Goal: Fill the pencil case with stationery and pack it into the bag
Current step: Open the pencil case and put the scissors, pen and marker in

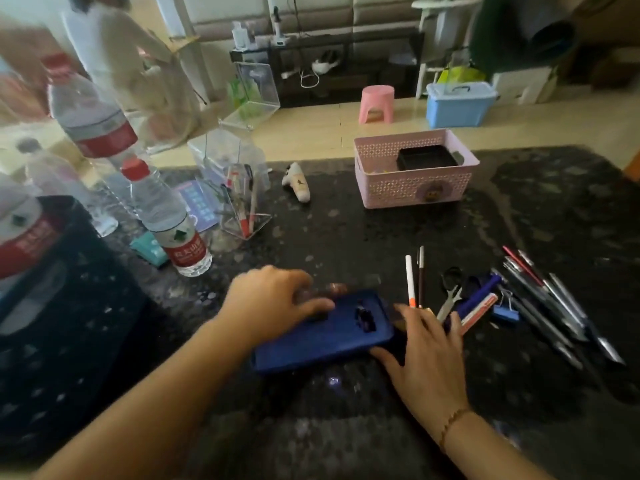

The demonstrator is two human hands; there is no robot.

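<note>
Evidently opening stage: left hand (273, 299) pressed flat-fingered on the closed blue pencil case (322, 332) on the bench (381, 230), right hand (426, 351) spread loosely at its right end, stationery (512, 299) just beyond that hand; next needs unfastening, probably.

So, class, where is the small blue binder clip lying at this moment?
In the head view, the blue binder clip lies on the dark table, right of the pencil case, between the red-and-white eraser and the row of pens.
</note>
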